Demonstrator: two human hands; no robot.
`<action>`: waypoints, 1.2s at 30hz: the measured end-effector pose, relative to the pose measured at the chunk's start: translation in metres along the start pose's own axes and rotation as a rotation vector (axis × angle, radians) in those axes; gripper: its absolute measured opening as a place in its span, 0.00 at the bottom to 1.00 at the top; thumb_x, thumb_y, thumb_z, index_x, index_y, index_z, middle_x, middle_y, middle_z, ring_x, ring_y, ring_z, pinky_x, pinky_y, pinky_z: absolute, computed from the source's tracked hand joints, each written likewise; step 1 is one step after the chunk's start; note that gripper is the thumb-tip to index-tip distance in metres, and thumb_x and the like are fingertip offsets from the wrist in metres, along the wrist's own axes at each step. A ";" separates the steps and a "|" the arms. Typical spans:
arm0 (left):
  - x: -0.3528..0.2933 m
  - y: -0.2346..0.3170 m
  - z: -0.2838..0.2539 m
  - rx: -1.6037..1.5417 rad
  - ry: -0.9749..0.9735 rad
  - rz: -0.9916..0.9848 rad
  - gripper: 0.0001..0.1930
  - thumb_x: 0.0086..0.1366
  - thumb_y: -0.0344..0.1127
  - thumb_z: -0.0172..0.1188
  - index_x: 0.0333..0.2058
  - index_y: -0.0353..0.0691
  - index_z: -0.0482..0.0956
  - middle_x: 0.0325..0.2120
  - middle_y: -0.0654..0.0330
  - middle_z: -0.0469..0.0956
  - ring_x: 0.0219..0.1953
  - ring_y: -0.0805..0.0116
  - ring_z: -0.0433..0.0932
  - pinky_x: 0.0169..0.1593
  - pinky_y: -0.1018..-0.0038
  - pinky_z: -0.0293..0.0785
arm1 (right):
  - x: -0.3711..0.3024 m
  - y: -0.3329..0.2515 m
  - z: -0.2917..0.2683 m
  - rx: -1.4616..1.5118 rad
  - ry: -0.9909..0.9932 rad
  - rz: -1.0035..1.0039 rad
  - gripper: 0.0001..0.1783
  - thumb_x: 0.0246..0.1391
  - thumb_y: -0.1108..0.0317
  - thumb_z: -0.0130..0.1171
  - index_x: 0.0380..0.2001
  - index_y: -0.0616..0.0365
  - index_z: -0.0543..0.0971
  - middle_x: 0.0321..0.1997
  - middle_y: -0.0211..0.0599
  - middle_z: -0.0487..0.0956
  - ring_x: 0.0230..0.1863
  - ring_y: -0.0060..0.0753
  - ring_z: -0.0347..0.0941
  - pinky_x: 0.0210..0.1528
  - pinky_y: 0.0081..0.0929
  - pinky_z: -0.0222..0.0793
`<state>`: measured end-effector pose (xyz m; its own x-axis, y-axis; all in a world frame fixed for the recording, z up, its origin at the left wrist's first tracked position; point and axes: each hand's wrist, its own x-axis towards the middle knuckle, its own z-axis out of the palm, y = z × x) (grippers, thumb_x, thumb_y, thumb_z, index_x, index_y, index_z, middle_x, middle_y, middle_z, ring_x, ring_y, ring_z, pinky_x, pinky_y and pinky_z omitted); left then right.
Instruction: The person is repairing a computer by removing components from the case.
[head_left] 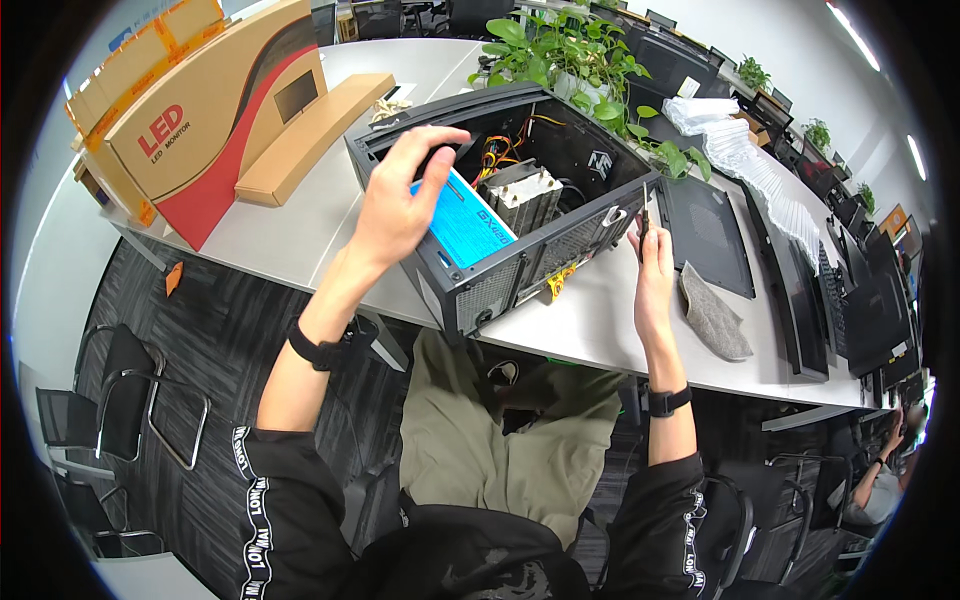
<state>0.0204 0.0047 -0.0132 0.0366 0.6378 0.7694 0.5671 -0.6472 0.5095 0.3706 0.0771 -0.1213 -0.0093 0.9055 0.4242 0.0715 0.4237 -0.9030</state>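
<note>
An open black computer case lies on the table in front of me, its inside facing up. A power supply with a blue label sits in its near left part, beside a silver heatsink and several coloured cables. Over the case's left side, by the power supply, hovers my left hand, open, its fingers curved and thumb apart. At the case's right corner my right hand is closed round the dark handle of what looks like a screwdriver, its thin shaft pointing up. Yellow connectors hang out of the near side.
Right of the case lie a black side panel, a grey cloth and a monitor. Bubble wrap stretches behind them. A leafy plant overhangs the far edge. Cardboard boxes stand at the left.
</note>
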 end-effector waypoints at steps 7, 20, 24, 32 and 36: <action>-0.012 0.039 0.016 -0.020 -0.105 0.143 0.22 0.80 0.43 0.43 0.53 0.32 0.79 0.50 0.48 0.82 0.57 0.52 0.79 0.68 0.60 0.65 | -0.079 -0.056 0.018 0.138 -0.023 -0.007 0.09 0.79 0.61 0.44 0.50 0.55 0.67 0.26 0.36 0.78 0.19 0.19 0.67 0.25 0.17 0.62; 0.011 0.044 0.061 -0.071 -0.186 0.161 0.22 0.78 0.43 0.44 0.46 0.33 0.83 0.48 0.49 0.83 0.54 0.53 0.80 0.60 0.61 0.72 | -0.127 -0.094 0.023 0.186 -0.121 0.180 0.08 0.70 0.71 0.58 0.47 0.60 0.73 0.32 0.25 0.74 0.27 0.10 0.65 0.29 0.15 0.62; 0.021 0.050 0.075 0.077 -0.396 0.263 0.23 0.80 0.43 0.40 0.51 0.35 0.83 0.61 0.52 0.78 0.67 0.49 0.70 0.71 0.56 0.62 | -0.116 -0.095 0.025 0.170 -0.065 0.079 0.08 0.70 0.72 0.58 0.47 0.63 0.73 0.35 0.29 0.75 0.31 0.13 0.68 0.34 0.17 0.66; 0.037 0.054 0.092 -0.076 -0.626 0.231 0.29 0.83 0.48 0.32 0.59 0.37 0.80 0.66 0.49 0.71 0.73 0.47 0.61 0.78 0.53 0.47 | -0.107 -0.091 0.041 0.079 0.013 -0.071 0.08 0.67 0.75 0.58 0.46 0.66 0.73 0.37 0.36 0.76 0.34 0.20 0.72 0.38 0.21 0.70; 0.037 0.057 0.089 -0.060 -0.566 0.221 0.33 0.82 0.54 0.31 0.62 0.35 0.77 0.67 0.47 0.71 0.75 0.47 0.60 0.78 0.53 0.46 | -0.107 -0.088 0.039 0.122 0.035 -0.044 0.07 0.67 0.76 0.57 0.45 0.65 0.72 0.36 0.36 0.76 0.33 0.20 0.71 0.38 0.21 0.69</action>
<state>0.1277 0.0290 0.0101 0.5895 0.5978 0.5433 0.4490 -0.8016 0.3948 0.3261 -0.0565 -0.0903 0.0250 0.8858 0.4634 -0.0498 0.4640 -0.8844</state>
